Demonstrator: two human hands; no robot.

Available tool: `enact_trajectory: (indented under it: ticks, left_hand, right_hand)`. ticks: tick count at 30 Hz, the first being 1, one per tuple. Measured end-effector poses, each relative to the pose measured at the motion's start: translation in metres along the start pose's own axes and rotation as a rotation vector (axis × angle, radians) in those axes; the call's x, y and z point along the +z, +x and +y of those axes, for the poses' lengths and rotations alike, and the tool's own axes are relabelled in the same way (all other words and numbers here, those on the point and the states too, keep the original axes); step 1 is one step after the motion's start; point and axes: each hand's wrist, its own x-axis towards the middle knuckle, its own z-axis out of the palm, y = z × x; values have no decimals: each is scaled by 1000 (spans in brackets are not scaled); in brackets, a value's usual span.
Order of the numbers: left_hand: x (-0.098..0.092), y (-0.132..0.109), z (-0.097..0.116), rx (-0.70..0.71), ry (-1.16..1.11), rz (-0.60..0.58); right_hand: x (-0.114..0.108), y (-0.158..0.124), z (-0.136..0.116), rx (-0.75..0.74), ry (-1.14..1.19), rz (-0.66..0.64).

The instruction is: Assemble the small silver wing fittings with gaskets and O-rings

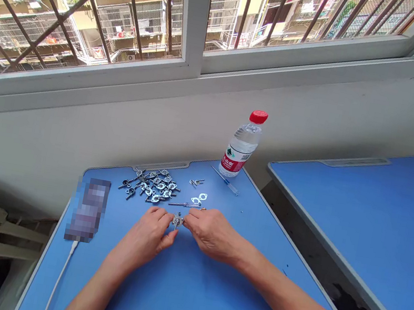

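Two bare forearms (93,300) come in from the near edge, over a blue rectangular table (183,290) with a pale grey rim. Behind it, a white-framed barred window (194,19) runs along the wall. A second blue table (357,213) stands well apart to the right. On the first table, near the far corner, stands a clear plastic water bottle with a red cap (242,142). A heap of small silver metal fittings (151,185) lies ahead of the hands. To the left, a pixelated flat object (87,209) trails a white cable (61,273). Near the bottle lies a slim clear rod (225,181). Just past the right hand sit a thin metal pin (182,204) and two flat pale washers (199,197). Left hand (142,240) and right hand (209,233), fingers curled inward, pinch one small silver fitting (177,220) between them, just above the tabletop at mid-table.
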Motion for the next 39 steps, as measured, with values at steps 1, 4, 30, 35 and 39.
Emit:
enact_trajectory:
  ticks: [1,4,30,35,39]
  left_hand:
    - [-1,0,1,-4,-9,-33]
    - [-4,0,4,-43,-70,-95]
    - [1,-1,-4,-59,-300,153]
    - [5,-2,-6,-60,-340,173]
    - [4,-1,-6,-86,-385,157]
  right_hand:
    - [-1,0,1,-2,8,-7]
    - [-2,1,2,-1,28,-11]
    - [-11,0,-1,-18,126,167]
    - [-12,-1,-4,-16,116,196]
    - [-11,-1,-5,0,124,196]
